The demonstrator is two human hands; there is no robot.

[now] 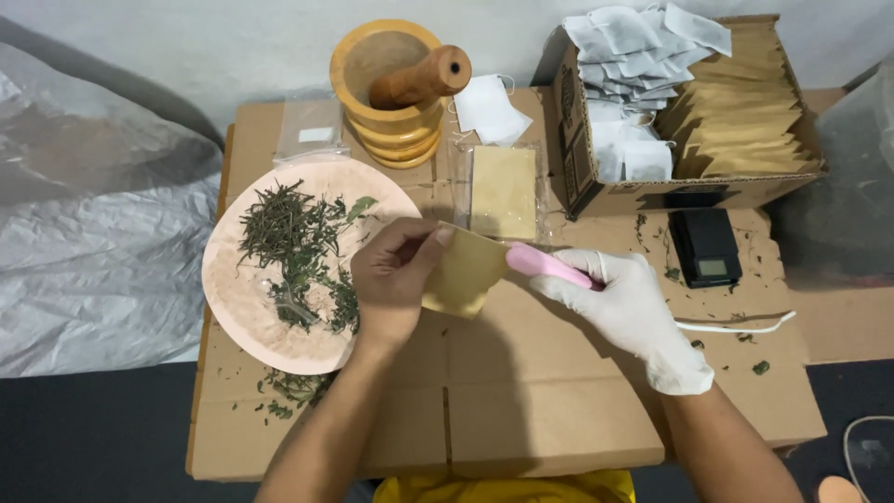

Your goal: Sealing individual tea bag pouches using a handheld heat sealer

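My bare left hand (399, 278) pinches the upper edge of a small tan paper pouch (464, 274) held above the cardboard table (531, 410). My right hand (626, 307), in a white glove, grips a pink scoop (548, 265) whose tip meets the pouch's open right edge. To the left of both hands lies a pink plate (242, 298) with dried green herb leaves (289, 237) scattered across it.
A wooden mortar (386, 88) with its pestle (421, 78) stands at the back. A tan pouch in clear plastic (503, 191) lies behind the hands. On the right are an open cardboard box (596, 186) of white and tan bags, a small black scale (706, 246) and crumpled plastic sheeting (93, 261).
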